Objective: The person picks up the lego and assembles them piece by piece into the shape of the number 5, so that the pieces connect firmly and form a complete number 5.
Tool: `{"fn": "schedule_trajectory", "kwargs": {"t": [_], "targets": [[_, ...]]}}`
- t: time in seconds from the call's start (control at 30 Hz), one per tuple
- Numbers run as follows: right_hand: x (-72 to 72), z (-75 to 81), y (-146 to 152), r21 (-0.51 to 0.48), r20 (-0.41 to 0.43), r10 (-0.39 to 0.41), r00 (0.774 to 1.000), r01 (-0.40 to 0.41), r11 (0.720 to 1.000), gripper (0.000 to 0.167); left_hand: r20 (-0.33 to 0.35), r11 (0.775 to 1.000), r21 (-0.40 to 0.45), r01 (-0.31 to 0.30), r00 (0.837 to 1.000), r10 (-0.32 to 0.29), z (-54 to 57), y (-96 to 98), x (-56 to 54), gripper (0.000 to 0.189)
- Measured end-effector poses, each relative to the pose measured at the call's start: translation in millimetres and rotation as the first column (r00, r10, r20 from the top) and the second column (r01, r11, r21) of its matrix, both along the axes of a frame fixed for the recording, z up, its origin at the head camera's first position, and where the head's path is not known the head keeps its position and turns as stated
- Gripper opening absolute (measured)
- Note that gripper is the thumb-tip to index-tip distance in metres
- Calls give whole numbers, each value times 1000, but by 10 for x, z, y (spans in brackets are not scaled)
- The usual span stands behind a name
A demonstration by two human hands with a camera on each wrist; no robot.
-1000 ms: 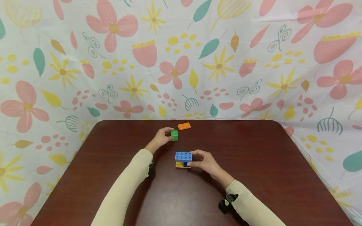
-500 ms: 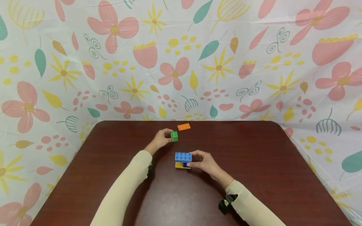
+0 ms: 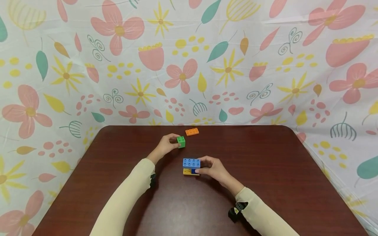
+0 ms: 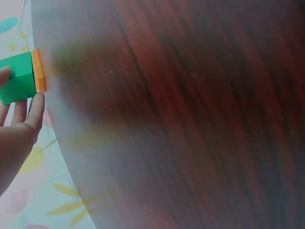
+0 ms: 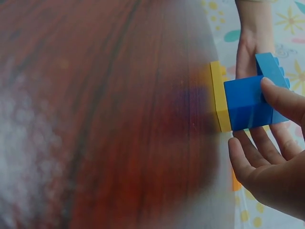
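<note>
In the head view my left hand pinches a green toy building block with studs on top. The left wrist view shows the thumb on one face of the green block and fingers on the other side. My right hand grips a small stack nearer to me. The stack has a yellow plate at the bottom, a dark blue block on one end of it, and a lighter blue block across the top. Part of the dark blue block is hidden by the thumb in the head view.
An orange studded plate lies beyond the green block, close to the far edge of the dark brown table. A floral cloth hangs behind and at the sides of the table.
My left hand has shifted slightly to the left with the green block, a little farther from the orange plate. The right hand and its stack stay in place.
</note>
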State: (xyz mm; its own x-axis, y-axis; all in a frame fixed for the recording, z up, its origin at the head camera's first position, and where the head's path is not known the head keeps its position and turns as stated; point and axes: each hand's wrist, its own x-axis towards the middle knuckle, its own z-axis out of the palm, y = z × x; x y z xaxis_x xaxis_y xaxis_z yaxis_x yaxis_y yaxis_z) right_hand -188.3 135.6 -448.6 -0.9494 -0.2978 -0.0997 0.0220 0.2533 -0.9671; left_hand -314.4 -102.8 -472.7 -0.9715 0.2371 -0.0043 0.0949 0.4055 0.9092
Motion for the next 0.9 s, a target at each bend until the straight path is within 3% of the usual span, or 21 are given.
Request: {"fn": "schedule_trajectory", "kwargs": {"t": [0.4, 0.7, 0.9], "targets": [[-143, -310, 22, -18, -16, -14, 1000, 14, 1000, 38, -3, 996, 68, 65, 998, -65, 83, -66, 133, 35], [-155, -300, 35, -22, -47, -3, 999, 2, 1000, 38, 2, 982, 132, 133, 991, -135, 243, -92, 298, 37], [-151, -290, 32, -16, -60, 4, 998, -5, 1000, 38, -4, 973, 139, 182, 983, -183, 268, -123, 375, 37]]}}
